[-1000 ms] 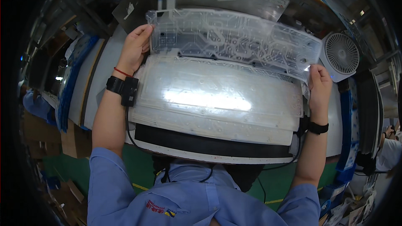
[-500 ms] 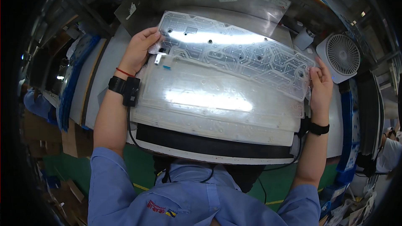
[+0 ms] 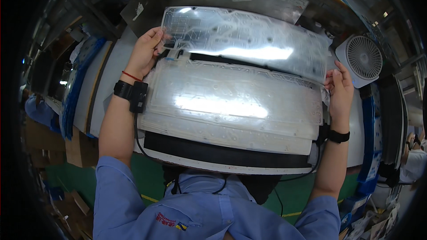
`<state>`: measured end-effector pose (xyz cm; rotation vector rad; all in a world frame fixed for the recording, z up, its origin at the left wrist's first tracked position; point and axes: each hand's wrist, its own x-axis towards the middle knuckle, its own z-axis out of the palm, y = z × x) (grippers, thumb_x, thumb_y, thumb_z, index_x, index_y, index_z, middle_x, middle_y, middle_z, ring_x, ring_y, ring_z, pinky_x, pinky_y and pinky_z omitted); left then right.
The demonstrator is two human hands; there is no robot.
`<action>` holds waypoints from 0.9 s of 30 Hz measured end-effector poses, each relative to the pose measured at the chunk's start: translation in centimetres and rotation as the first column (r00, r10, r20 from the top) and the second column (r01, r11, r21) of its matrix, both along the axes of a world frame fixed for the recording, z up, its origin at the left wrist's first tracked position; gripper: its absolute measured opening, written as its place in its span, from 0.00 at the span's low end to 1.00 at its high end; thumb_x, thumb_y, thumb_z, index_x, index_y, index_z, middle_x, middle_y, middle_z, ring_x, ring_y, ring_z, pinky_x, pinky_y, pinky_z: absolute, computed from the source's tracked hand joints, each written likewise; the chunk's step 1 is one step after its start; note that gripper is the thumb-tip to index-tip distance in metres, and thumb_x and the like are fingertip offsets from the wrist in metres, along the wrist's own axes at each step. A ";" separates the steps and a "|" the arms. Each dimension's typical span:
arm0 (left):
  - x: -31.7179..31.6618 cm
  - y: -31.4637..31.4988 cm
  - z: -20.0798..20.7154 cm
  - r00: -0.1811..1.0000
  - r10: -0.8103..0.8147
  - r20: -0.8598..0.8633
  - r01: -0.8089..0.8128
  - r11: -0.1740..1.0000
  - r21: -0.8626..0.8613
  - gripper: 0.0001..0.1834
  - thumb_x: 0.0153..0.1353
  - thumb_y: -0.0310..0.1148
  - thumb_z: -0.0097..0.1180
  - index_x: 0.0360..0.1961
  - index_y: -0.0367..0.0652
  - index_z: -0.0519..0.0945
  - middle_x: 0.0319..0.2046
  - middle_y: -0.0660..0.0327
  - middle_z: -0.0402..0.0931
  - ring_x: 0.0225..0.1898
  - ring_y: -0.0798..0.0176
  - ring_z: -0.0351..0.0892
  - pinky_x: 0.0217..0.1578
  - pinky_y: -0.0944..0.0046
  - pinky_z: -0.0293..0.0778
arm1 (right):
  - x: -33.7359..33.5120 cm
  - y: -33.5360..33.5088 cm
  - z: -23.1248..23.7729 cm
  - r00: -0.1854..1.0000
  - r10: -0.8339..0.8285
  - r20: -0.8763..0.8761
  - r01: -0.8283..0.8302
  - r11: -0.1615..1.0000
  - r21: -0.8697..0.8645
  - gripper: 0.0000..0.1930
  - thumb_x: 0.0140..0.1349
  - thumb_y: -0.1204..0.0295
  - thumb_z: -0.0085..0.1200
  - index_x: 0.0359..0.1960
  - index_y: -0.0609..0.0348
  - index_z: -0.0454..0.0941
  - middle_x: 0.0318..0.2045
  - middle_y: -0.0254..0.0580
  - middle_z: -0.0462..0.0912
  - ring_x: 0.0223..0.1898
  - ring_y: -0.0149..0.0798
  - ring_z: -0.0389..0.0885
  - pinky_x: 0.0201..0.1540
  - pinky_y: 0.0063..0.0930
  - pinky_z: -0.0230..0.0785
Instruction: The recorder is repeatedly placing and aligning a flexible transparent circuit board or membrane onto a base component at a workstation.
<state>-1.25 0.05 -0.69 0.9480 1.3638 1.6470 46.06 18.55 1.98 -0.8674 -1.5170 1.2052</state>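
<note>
A clear plastic keyboard membrane sheet [image 3: 202, 26] with printed circuit traces is held up between my two hands, its surface blurred and bright with glare. My left hand [image 3: 147, 53] pinches its left end, thumb on the near side. Over at the right end, my right hand [image 3: 340, 91] grips the lower corner with thumb and fingers. Below and nearer to me lies a stack of similar translucent sheets [image 3: 209, 126], its layers slightly out of line. A dark gap shows between the raised sheet and the stack.
Under the stack's near side is a black mat [image 3: 222, 153] on a white tabletop [image 3: 106, 89]. A small white fan [image 3: 361, 60] stands at the far right. Behind the work is a metal panel [image 3: 195, 0] with paper labels. Blue trays [image 3: 371, 160] line the right side.
The held sheet has moved up and away from the stack, and its tilt has changed, shifting the glare. More of the stack's far edge shows. Both hands have moved only slightly.
</note>
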 end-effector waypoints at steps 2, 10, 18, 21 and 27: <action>0.2 0.1 0.0 0.997 0.063 0.052 -0.063 0.998 0.011 0.17 0.69 0.34 0.44 0.54 0.34 0.68 0.43 0.56 0.76 0.31 0.75 0.72 0.30 0.78 0.71 | 0.2 0.2 -0.2 1.000 0.003 0.009 -0.003 1.000 -0.017 0.17 0.67 0.71 0.46 0.56 0.64 0.68 0.33 0.34 0.78 0.27 0.22 0.72 0.32 0.15 0.65; 1.1 0.2 0.7 0.991 0.092 0.102 -0.093 0.996 0.008 0.22 0.70 0.35 0.40 0.59 0.30 0.63 0.55 0.47 0.69 0.49 0.61 0.77 0.45 0.72 0.77 | 0.2 0.4 -0.8 0.956 0.058 0.287 -0.072 0.997 0.041 0.15 0.66 0.69 0.48 0.51 0.64 0.74 0.37 0.35 0.79 0.35 0.25 0.74 0.40 0.19 0.66; 1.6 0.1 0.8 0.992 0.111 0.066 -0.111 0.994 -0.016 0.21 0.70 0.36 0.40 0.58 0.32 0.65 0.54 0.50 0.71 0.47 0.63 0.77 0.46 0.70 0.75 | 0.0 -0.6 -0.4 0.814 0.266 0.516 -0.280 0.959 -0.053 0.08 0.62 0.73 0.53 0.40 0.64 0.77 0.35 0.36 0.79 0.37 0.27 0.73 0.43 0.19 0.65; 1.5 0.2 0.8 0.985 0.164 0.053 -0.163 0.986 -0.028 0.19 0.70 0.38 0.40 0.54 0.34 0.69 0.48 0.54 0.75 0.43 0.66 0.77 0.43 0.71 0.75 | 0.1 -0.2 -0.6 0.901 0.160 0.404 -0.250 0.951 0.182 0.06 0.61 0.75 0.54 0.37 0.65 0.76 0.32 0.35 0.78 0.36 0.26 0.73 0.41 0.20 0.65; 1.8 -0.1 1.4 0.993 -0.032 0.111 0.037 0.999 -0.040 0.15 0.69 0.38 0.44 0.47 0.39 0.74 0.35 0.62 0.78 0.36 0.71 0.76 0.39 0.73 0.73 | 0.1 -0.4 -0.6 0.969 0.112 0.220 -0.130 0.989 0.070 0.07 0.61 0.76 0.55 0.39 0.64 0.78 0.34 0.32 0.79 0.35 0.25 0.74 0.40 0.18 0.66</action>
